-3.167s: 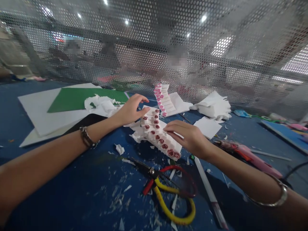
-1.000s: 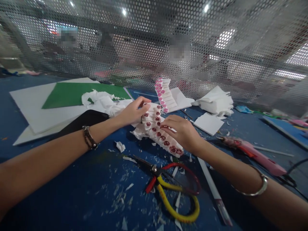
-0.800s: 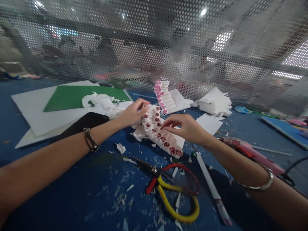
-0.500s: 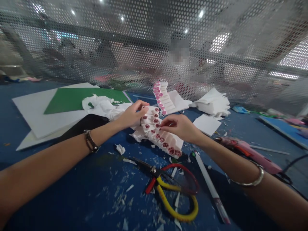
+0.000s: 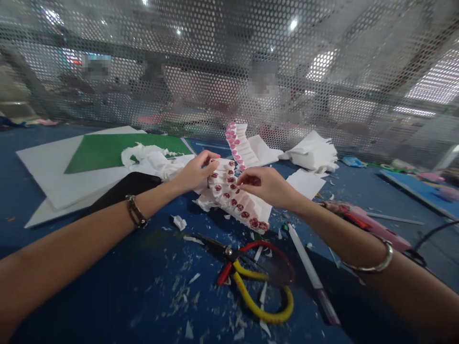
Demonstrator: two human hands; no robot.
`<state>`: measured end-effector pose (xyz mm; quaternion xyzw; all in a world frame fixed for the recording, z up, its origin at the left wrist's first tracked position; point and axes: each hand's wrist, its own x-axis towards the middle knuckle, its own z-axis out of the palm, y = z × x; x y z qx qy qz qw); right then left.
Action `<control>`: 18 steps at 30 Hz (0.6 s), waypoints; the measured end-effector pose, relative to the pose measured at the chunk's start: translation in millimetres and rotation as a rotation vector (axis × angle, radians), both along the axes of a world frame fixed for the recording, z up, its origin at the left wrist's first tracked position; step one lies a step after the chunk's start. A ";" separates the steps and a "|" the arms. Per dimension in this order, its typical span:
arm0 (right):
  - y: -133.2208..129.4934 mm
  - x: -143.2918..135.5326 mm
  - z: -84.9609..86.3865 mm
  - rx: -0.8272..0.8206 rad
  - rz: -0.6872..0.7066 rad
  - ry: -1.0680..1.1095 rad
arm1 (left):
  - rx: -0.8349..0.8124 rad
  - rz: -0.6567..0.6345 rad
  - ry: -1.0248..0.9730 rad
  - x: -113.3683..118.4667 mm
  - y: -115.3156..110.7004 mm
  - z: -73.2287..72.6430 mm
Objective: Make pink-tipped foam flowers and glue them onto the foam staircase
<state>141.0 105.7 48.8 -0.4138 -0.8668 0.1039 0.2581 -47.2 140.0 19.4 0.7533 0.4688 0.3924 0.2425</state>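
A pleated white paper strip (image 5: 239, 198) with dark red spots lies across the middle of the blue table. My left hand (image 5: 198, 171) grips its upper left end, thumb in front and fingers behind. At the strip's right edge, my right hand (image 5: 263, 185) is closed in a pinch, fingertips against the paper; whether they hold anything small is hidden. Behind the strip stands another pleated paper piece (image 5: 241, 147) with pink spots along its left edge. Scissors (image 5: 231, 255) with one red and one yellow handle lie in front, beside a white marker-like pen (image 5: 311, 267).
A pink glue gun (image 5: 369, 224) with a cable lies at the right, near a blue board (image 5: 423, 193). White tissue sheets (image 5: 311, 152) are stacked behind. Green card (image 5: 100, 150), white sheets and a black flat object (image 5: 124, 188) are left. Perforated metal mesh (image 5: 215, 71) rises at the back.
The view has shifted slightly. Both hands keep nearly the same places on the spotted strip, and the right fingertips have moved only a little.
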 end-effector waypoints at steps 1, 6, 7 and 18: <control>0.0 1.1 2.6 0.022 -0.009 0.001 | -0.001 -0.001 -0.001 -0.1 0.1 0.0; -4.8 4.4 1.8 0.099 -0.063 -0.070 | 0.007 -0.007 -0.018 -0.5 0.8 -1.1; -6.6 3.8 -1.1 0.093 -0.063 -0.102 | 0.008 -0.011 -0.023 -0.6 0.8 -1.5; -16.9 -11.2 -6.3 0.095 -0.140 -0.396 | 0.014 -0.029 -0.051 -0.8 3.5 -4.2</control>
